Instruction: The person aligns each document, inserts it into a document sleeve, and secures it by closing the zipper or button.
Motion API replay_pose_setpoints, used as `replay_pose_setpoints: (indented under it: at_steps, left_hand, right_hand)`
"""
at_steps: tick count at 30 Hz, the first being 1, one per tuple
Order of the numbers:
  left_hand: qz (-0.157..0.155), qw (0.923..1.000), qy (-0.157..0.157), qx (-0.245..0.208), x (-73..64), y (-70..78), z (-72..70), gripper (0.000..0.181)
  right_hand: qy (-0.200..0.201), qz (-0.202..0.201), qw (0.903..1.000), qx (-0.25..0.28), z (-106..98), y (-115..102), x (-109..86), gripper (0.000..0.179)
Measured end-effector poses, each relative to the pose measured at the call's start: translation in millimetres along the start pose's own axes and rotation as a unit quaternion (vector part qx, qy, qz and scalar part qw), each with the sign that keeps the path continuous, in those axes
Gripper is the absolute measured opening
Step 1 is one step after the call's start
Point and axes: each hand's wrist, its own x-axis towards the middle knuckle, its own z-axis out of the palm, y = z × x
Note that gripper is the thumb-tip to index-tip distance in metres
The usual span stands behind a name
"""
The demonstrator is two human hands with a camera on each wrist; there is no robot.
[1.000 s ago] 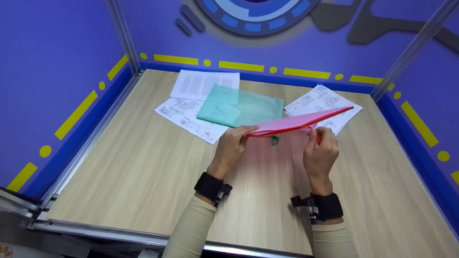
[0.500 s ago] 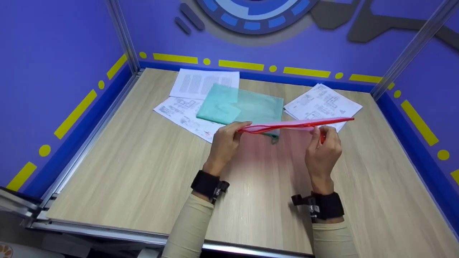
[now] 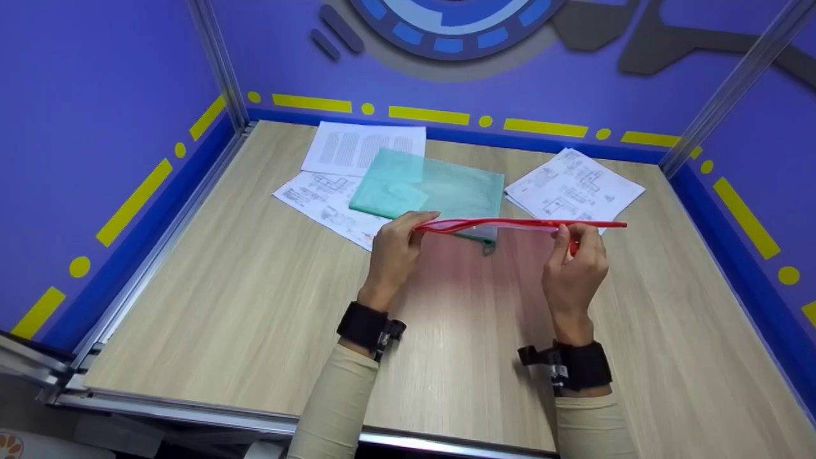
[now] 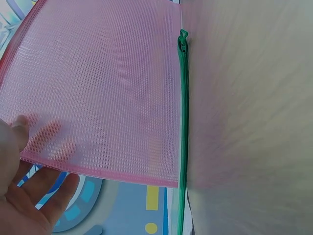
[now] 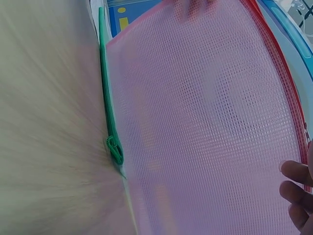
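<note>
A pink mesh zipper pouch (image 4: 98,88) with a red zipper edge (image 3: 510,222) hangs upright above the table, its red edge uppermost. My left hand (image 3: 394,258) pinches its left end, thumb on the near face and fingers behind the mesh. At the red edge, right of the middle, my right hand (image 3: 575,274) pinches with thumb and fingers; a small red piece (image 3: 574,247) shows between them, probably the zipper pull. Toward the left the edge looks slightly parted. Behind it a green mesh zipper pouch (image 3: 462,191) lies flat, with its green pull (image 3: 488,247) toward me.
Left of the green pouch lie a text sheet (image 3: 357,146) and a drawing sheet (image 3: 319,194), partly beneath it. More printed sheets (image 3: 577,185) lie at the back right. Purple panels (image 3: 255,57) wall the wooden table (image 3: 255,319) at the back and sides.
The pink pouch has tilted from slanting up at the right to nearly level and edge-on. My left hand has moved slightly left and up; the right stays almost in place, still gripping.
</note>
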Motion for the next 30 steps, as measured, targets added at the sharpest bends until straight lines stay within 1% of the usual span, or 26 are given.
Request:
replay_pose_setpoints:
  at_steps: [5, 10, 18, 22, 30]
  left_hand:
    - [-0.007, 1.0, -0.002, -0.002, 1.3, -1.5, -1.3, 0.029]
    - [-0.007, 1.0, 0.004, -0.005, 1.3, -1.6, -2.3, 0.028]
    - [-0.012, 0.9996, 0.018, -0.016, 2.2, -5.2, -2.4, 0.027]
    - [-0.018, 0.9993, 0.021, -0.025, 3.1, -6.5, -2.6, 0.028]
    - [-0.023, 0.9977, 0.052, -0.037, 2.6, -8.8, -3.9, 0.027]
  right_hand:
    - [-0.002, -0.001, 1.0, -0.003, -0.2, -0.3, -0.4, 0.027]
    - [-0.003, -0.002, 0.9999, -0.01, -1.0, -0.2, -1.4, 0.029]
    - [0.003, 0.015, 0.9996, -0.025, -1.4, 2.4, -1.2, 0.03]
    - [0.005, 0.019, 0.9996, -0.021, -1.4, 2.2, 0.1, 0.029]
    - [0.005, 0.024, 0.9992, -0.031, -3.4, 2.4, 0.9, 0.033]
